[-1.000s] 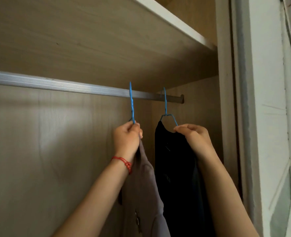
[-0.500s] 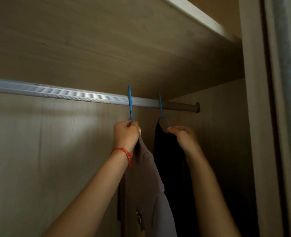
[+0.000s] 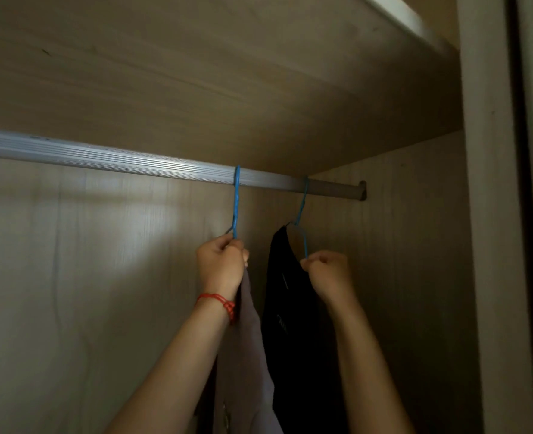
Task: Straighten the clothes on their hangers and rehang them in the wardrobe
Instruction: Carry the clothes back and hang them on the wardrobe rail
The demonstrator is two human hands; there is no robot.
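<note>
Up at the rail point(image 3: 134, 159), two blue hangers are hooked over the ribbed metal bar: the left hanger point(image 3: 236, 202) near the frame's centre, the right hanger point(image 3: 302, 214) at about two o'clock from it, close to the bar's end socket in the side wall. From the left hanger falls a grey-brown garment point(image 3: 246, 355), running down toward six o'clock; just beside it, at its three o'clock, a black garment point(image 3: 285, 292) hangs from the right hanger. The left hand point(image 3: 223, 266), with a red string bracelet point(image 3: 224, 303) on its wrist, has its fingers curled round the base of the left hanger's hook. The right hand point(image 3: 327, 270) has its fingers curled, pinching the lower end of the right hanger's blue wire. Above, at twelve o'clock, runs the underside of a wooden shelf point(image 3: 227, 73); the wardrobe's pale back panel point(image 3: 71, 277) fills nine o'clock, and the door frame point(image 3: 490, 214) stands at three o'clock.
</note>
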